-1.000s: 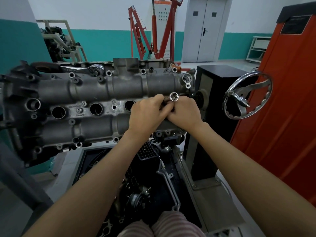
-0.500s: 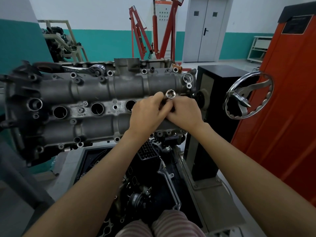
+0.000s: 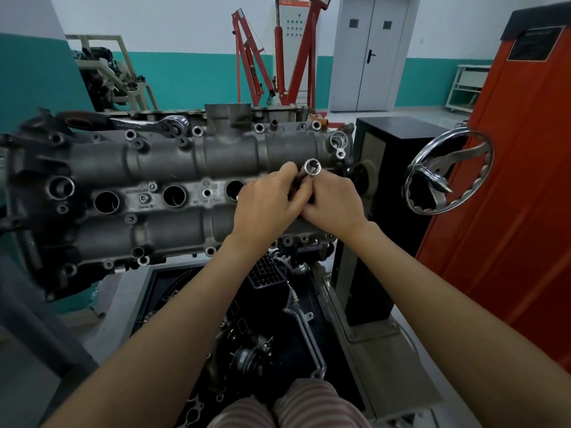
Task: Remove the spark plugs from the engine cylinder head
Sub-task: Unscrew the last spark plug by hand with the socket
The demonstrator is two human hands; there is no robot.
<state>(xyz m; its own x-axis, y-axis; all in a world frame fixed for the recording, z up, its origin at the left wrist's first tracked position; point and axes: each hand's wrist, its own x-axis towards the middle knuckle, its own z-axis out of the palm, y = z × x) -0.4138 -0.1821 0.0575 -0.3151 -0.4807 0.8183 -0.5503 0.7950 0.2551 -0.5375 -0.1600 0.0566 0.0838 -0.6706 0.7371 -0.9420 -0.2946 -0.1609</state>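
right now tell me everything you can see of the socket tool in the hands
The socket tool is a shiny metal tube with an open, hollow end facing up toward the camera, its inner wall faceted. Only that top end and a short stretch of darker shaft show; the rest is hidden by fingers. It stands tilted over the right end of the cylinder head. The left hand and right hand both grip its shaft just below the open end.

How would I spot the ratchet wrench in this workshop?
Find the big grey engine cylinder head on its stand. Along its far upper edge, left of centre, lies the ratchet wrench. It is the only shiny chrome bar there, with a round head.
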